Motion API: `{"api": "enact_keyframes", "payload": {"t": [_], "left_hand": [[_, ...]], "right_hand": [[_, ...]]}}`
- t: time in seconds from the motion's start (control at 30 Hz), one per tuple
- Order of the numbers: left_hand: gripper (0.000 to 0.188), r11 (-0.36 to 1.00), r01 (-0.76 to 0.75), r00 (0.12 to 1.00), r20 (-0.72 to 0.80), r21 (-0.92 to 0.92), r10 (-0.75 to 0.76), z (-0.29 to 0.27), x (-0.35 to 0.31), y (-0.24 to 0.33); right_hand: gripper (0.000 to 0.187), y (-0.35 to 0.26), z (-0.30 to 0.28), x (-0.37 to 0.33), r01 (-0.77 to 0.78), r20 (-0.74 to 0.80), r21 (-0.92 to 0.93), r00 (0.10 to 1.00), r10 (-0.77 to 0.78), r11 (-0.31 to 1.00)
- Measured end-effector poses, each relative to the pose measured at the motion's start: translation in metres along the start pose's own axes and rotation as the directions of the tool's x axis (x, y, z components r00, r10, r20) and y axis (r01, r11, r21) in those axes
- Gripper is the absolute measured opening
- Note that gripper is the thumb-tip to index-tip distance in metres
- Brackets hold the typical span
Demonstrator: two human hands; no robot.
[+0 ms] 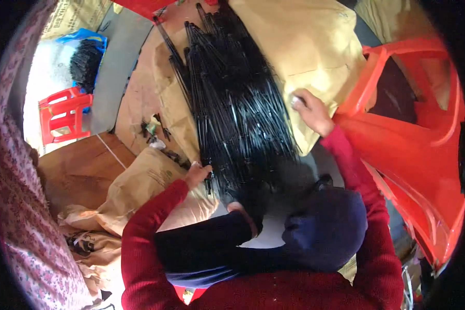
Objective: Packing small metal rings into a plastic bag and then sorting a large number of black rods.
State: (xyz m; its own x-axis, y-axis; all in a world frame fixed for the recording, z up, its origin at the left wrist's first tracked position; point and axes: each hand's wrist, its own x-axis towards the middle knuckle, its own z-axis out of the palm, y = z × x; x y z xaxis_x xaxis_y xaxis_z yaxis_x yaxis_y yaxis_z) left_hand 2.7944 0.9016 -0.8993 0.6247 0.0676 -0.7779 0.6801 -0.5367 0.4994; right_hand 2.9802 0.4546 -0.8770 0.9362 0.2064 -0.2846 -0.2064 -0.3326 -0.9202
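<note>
A big heap of thin, shiny black rods (243,119) lies lengthwise in front of me on tan sacking, most of them pointing away from me. At the heap's near left corner, my left hand (195,175) pinches the end of a thin black rod (208,183). My right hand (314,112) is closed at the right side of the heap, over a tan sack. Between its thumb and fingers shows a small pale object (295,102), too blurred to name.
A large tan sack (315,41) lies right of the heap. At the right stands a red plastic chair (392,139). Crumpled sacks (144,181) and small scraps (154,132) lie at the left. Farther left are a red stool (64,116), a blue bag (88,36) and a flowered cloth (26,206).
</note>
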Motion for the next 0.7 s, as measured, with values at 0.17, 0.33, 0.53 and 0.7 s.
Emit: {"api": "enact_keyframes", "payload": {"t": [0.17, 0.33, 0.53, 0.7], "left_hand": [[0.038, 0.99, 0.061, 0.996, -0.07, 0.13, -0.052, 0.032, 0.006, 0.014], [0.038, 0.996, 0.045, 0.993, 0.116, -0.072, -0.036, 0.037, -0.012, 0.066], [0.045, 0.956, -0.257, 0.868, 0.47, 0.145, 0.162, -0.13, 0.05, -0.039], [0.021, 0.387, -0.762, 0.563, 0.237, 0.519, 0.792, 0.003, 0.048, 0.285]], "right_hand": [[0.056, -0.043, 0.027, 0.008, -0.081, 0.069, -0.467, 0.989, 0.127, 0.881], [0.049, -0.052, 0.051, -0.006, 0.213, 0.05, -0.604, 0.972, -0.231, 0.768], [0.038, -0.067, 0.074, 0.076, 0.072, -0.125, -0.365, 0.984, -0.125, 0.928], [0.036, 0.016, 0.013, 0.085, -0.161, -0.335, -0.45, 0.942, 0.0, 0.878]]}}
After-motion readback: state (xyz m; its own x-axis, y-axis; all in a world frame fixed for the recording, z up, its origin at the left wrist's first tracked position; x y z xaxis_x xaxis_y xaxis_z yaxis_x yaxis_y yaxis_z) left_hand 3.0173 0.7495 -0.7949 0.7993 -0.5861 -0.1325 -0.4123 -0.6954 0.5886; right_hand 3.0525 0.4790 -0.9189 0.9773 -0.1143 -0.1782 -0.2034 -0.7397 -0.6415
